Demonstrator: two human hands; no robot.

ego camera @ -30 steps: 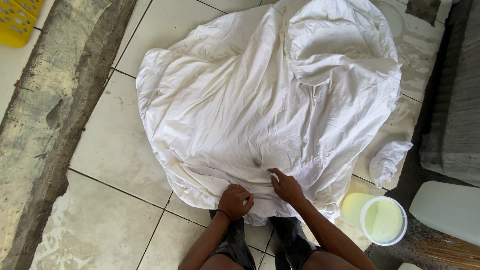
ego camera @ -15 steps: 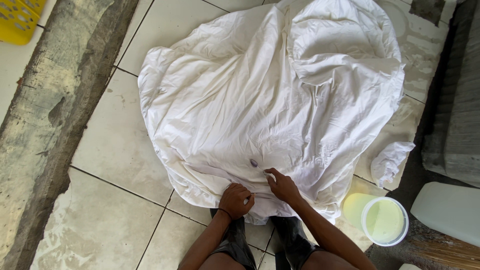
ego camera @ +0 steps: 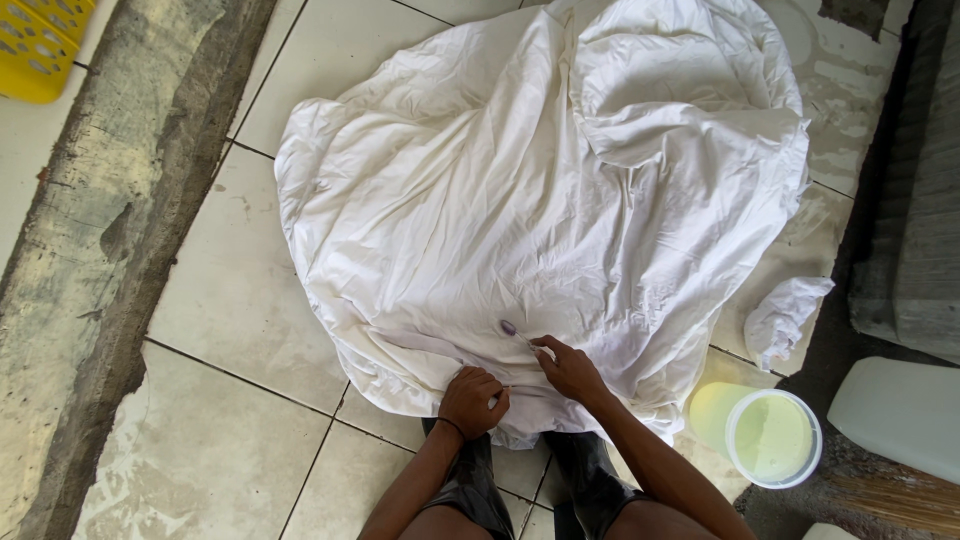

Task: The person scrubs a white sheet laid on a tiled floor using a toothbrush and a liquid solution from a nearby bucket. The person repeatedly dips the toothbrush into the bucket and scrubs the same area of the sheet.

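Sheet (ego camera: 520, 200) sprawls white across the tiles, its near hem under both hands. Left hand (ego camera: 472, 400) clenches the cloth; right hand (ego camera: 568, 368) pinches a small brush (ego camera: 515, 332) angled away.

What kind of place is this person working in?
Probably an outdoor or backyard washing area: a large white sheet is spread on a wet tiled floor beside a rough concrete curb, with a tub of yellowish liquid close by.
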